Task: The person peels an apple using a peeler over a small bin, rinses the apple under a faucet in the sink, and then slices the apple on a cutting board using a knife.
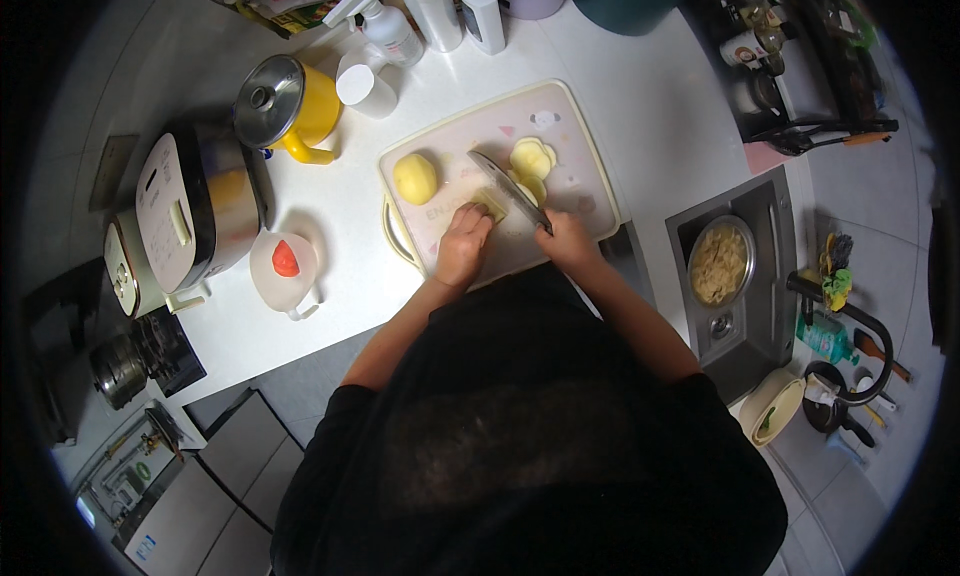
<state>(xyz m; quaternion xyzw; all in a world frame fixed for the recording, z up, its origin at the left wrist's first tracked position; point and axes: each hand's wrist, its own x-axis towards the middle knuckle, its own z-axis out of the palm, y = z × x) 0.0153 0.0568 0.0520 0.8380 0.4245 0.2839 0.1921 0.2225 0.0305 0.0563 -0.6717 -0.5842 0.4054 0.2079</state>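
A patterned cutting board with a pale rim lies before me on the white counter. My left hand presses its fingertips on a cut piece of peeled potato. In my right hand is the handle of a kitchen knife, its blade slanting up and left across the board. Thin potato slices lie in a small pile beyond the blade, some partly covered by it. A whole peeled potato rests near the board's left end.
Left of the board stand a translucent measuring cup holding something red, a yellow pot with a glass lid, and a rice cooker. Spray bottles line the back. At right, a metal bowl of food sits in the sink.
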